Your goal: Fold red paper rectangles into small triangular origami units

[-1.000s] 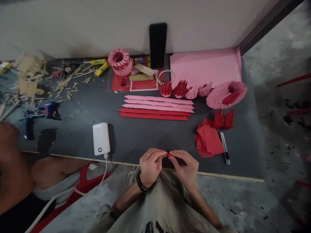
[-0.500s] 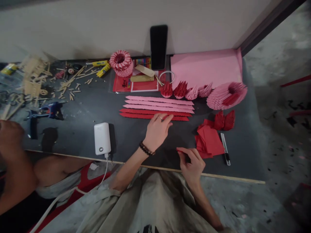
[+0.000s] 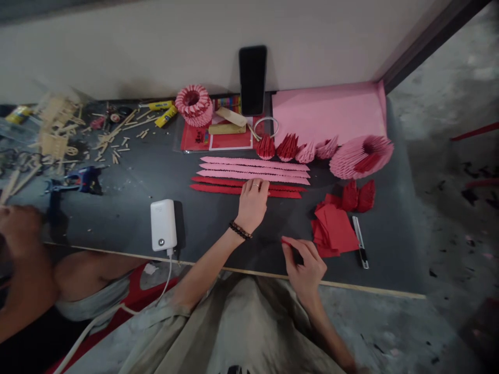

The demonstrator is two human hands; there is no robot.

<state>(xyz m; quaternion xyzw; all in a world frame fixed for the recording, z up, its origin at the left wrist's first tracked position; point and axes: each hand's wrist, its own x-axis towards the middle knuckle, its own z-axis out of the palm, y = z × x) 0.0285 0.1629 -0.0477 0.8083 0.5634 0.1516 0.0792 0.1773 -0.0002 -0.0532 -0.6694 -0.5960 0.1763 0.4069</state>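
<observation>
My left hand [image 3: 252, 204] reaches out over the dark table [image 3: 128, 218] and its fingers curl down on the nearest red folded-paper strip [image 3: 218, 188], beside another red strip and several pink strips [image 3: 253, 169]. Whether it grips the strip I cannot make out. My right hand [image 3: 306, 264] stays near the front edge, pinching a small red folded paper piece [image 3: 286, 241]. A pile of red paper squares [image 3: 335, 228] lies just right of it.
A white power bank [image 3: 163, 224] with a cable lies left of my arm. A black phone [image 3: 252, 79] leans on the wall. Pink sheet [image 3: 327, 111], round paper models [image 3: 360, 155], a utility knife [image 3: 360, 242], glue gun [image 3: 80, 179] and wooden sticks [image 3: 58, 137]. Another person's arm [image 3: 23, 249] at left.
My hands have parted. The left one went forward from the front edge to the red strips and curled onto them; the right one stayed back with the small red piece.
</observation>
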